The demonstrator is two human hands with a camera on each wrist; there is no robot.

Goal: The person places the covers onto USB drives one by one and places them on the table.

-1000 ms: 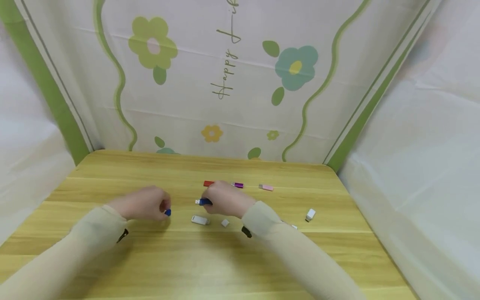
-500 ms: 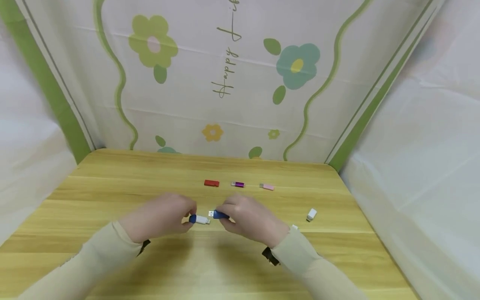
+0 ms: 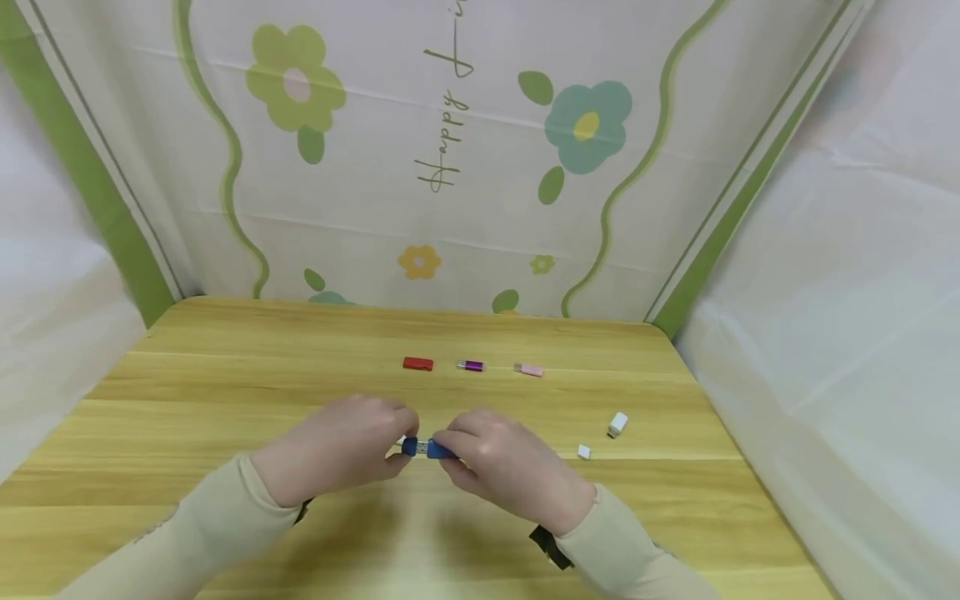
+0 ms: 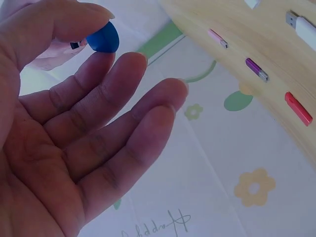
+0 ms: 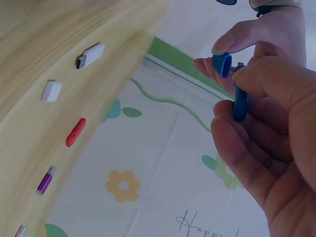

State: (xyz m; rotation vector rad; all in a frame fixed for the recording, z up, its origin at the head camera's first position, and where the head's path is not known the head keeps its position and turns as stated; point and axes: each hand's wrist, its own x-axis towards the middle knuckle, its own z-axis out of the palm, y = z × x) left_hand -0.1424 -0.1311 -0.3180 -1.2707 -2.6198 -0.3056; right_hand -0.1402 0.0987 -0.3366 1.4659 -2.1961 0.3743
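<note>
Thumb and fingertips of my left hand (image 3: 341, 442) pinch a small blue cap (image 3: 408, 447), its hollow side showing in the right wrist view. My right hand (image 3: 510, 458) holds a blue USB stick (image 3: 441, 450) between thumb and fingers. The stick's metal plug points left at the cap; in the head view the two lie in line and very close together. From the right wrist, the cap (image 5: 221, 65) appears beside the plug end of the stick (image 5: 240, 103). The left wrist view shows the cap (image 4: 104, 38) gripped, with the other fingers spread loosely below.
Along the back of the wooden table (image 3: 262, 350) lie a red USB stick (image 3: 417, 364), a purple one (image 3: 471, 366) and a pink one (image 3: 528, 370). At the right are a white USB stick (image 3: 617, 424) and a small white cap (image 3: 583, 452). A patterned cloth hangs behind.
Both hands have moved toward each other and nearer me, bringing the blue cap and the blue USB stick's plug close together. The white USB stick seen between them is now largely hidden.
</note>
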